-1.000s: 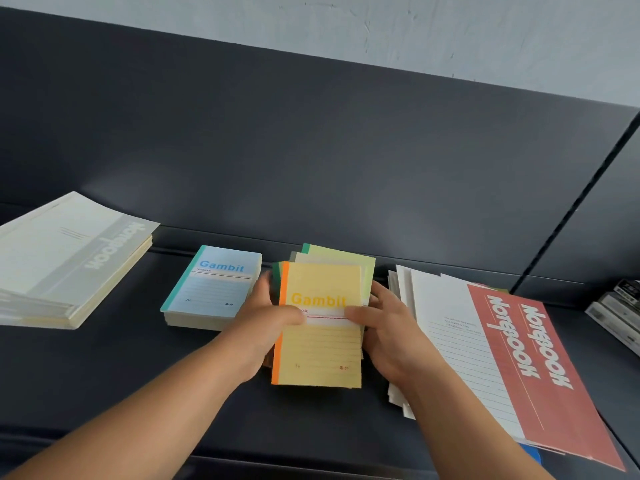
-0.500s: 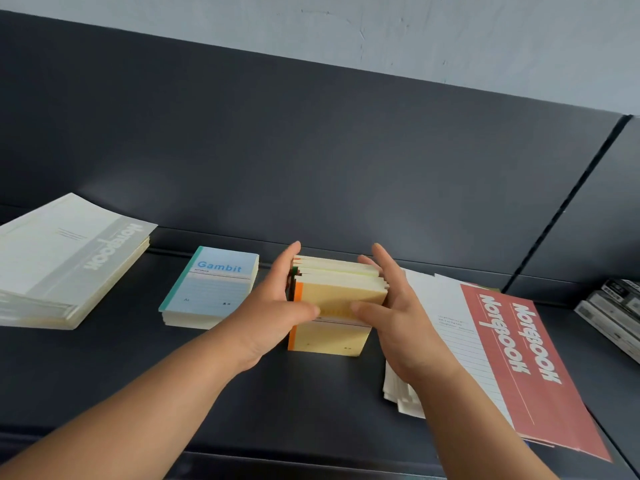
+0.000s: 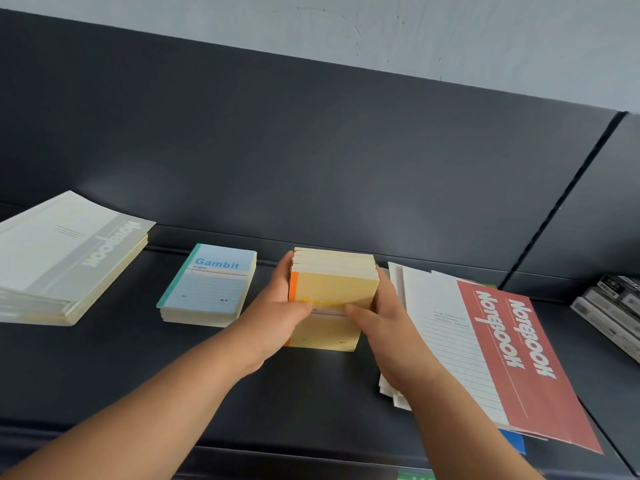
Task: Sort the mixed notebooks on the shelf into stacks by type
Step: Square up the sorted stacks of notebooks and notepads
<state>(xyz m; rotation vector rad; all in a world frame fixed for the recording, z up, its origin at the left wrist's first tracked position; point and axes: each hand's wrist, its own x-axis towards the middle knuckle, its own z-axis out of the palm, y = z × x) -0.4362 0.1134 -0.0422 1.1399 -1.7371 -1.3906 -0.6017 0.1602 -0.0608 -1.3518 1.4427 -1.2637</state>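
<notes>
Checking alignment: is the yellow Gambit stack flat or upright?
Upright: the yellow Gambit stack shows page edges uppermost, cover toward the camera; left hand and right hand grip its sides.

One shelf (image 3: 138, 375) carries four groups of notebooks. Two groups are the large "Notebook" kind: one grey stack (image 3: 65, 251) at the left and one red pile (image 3: 502, 348), fanned out, at the right. Two are the small "Gambit" kind: one blue stack (image 3: 211, 282) and one yellow bundle (image 3: 334, 289) standing on edge. The books in each group cannot be counted exactly — the yellow bundle shows several page blocks, and the red pile shows at least three covers. One blue corner (image 3: 514, 441) sticks out from under the red pile. At the far right are dark boxes (image 3: 613, 306), roughly three, too blurred to be sure. Two hands — left hand (image 3: 273, 317), right hand (image 3: 388, 327) — both grip the yellow bundle.
</notes>
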